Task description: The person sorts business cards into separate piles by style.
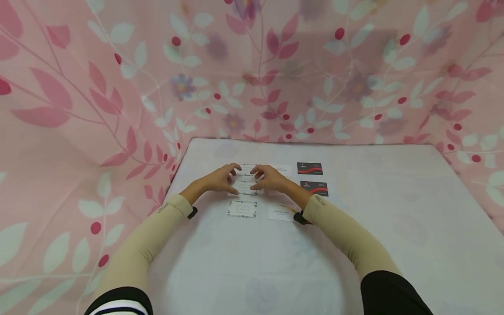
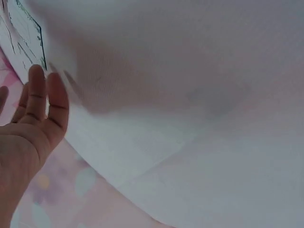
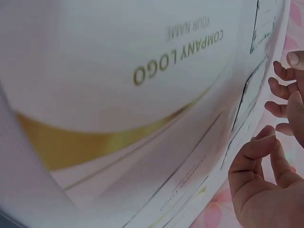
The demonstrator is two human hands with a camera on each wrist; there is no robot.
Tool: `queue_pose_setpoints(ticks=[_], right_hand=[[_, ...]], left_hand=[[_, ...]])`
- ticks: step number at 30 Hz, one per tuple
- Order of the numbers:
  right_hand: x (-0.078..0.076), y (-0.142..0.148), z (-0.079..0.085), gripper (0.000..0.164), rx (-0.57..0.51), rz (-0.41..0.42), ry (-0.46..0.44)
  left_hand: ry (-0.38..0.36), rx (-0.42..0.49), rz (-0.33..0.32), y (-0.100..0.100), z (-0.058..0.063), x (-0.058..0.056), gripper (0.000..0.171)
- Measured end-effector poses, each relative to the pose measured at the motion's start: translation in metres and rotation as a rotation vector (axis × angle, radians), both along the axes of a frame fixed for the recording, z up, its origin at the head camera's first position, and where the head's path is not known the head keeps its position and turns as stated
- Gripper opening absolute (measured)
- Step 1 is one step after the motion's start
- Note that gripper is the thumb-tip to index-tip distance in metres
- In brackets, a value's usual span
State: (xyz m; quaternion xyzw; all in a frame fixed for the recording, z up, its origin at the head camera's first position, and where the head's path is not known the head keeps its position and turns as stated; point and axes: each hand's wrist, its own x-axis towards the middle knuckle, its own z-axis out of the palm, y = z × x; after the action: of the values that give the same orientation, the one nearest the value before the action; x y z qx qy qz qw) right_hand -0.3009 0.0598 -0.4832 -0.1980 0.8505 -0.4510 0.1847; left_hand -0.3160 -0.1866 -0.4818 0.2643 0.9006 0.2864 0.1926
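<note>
My left hand [image 1: 221, 178] hovers at the left side of the back two floral-bordered cards, the far one [image 1: 248, 169] and the middle one [image 1: 246, 187]. Facing it from the right is my right hand [image 1: 271, 178], its fingers bent loosely over the same cards. Neither hand holds anything. In the left wrist view the left hand's fingers [image 2: 58, 102] curve slightly beside a floral-bordered card [image 2: 28, 28]. A third floral-bordered card [image 1: 242, 209] lies nearer me. The right wrist view shows a white-and-gold card [image 3: 142, 104] printed "COMPANY LOGO" close up.
White-and-gold cards, one at the back [image 1: 284, 169] and one at the front [image 1: 280, 213], form a middle column partly behind my right hand. Black cards with red stripes, the far one [image 1: 309, 168] and a nearer one [image 1: 314, 188], lie right. A floral curtain [image 1: 275, 78] borders the white table [image 1: 374, 210].
</note>
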Motion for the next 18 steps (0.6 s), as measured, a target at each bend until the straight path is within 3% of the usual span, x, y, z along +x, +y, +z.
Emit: queue_pose_setpoints(ticks=[7,11,18], right_hand=[[0.001,-0.006,-0.009,0.057,0.103,-0.031,-0.046],[0.001,-0.01,-0.01,0.055,0.129,-0.055,-0.035],[0.0,-0.014,-0.014,0.058,0.299,-0.003,0.12]], left_hand=[[-0.057,-0.021,0.03,-0.006,-0.002,0.002,0.075],[-0.037,-0.03,0.024,-0.004,-0.003,0.001,0.073],[0.032,-0.093,-0.003,0.006,-0.008,0.004,0.069]])
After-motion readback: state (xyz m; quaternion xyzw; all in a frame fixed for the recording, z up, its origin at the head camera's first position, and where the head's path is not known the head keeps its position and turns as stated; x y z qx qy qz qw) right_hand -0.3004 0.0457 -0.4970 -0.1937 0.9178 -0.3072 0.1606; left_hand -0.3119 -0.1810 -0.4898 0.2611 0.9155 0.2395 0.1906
